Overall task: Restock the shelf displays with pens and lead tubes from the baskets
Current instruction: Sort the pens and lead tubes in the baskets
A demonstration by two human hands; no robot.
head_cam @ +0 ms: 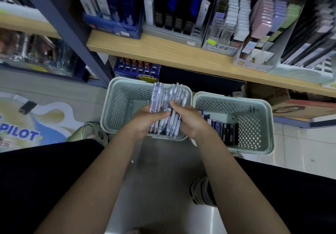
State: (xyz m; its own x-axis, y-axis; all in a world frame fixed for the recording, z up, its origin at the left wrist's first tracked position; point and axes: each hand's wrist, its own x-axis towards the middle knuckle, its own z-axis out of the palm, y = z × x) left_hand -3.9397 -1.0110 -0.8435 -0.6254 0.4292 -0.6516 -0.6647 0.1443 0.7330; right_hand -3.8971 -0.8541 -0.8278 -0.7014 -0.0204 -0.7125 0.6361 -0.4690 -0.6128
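Green baskets (pixel 234 121): lead tubes (pixel 225 132) in right; both hands' fingers (pixel 161 114) grip pens (pixel 167 106)

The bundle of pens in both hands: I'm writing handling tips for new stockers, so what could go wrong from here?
1. The pens are splayed, not squared up; the left hand and right hand grip only their middles, so a loose one might slip out.
2. A dropped pen would probably land in the left basket, but could fall into the right basket among the lead tubes or roll across the floor.
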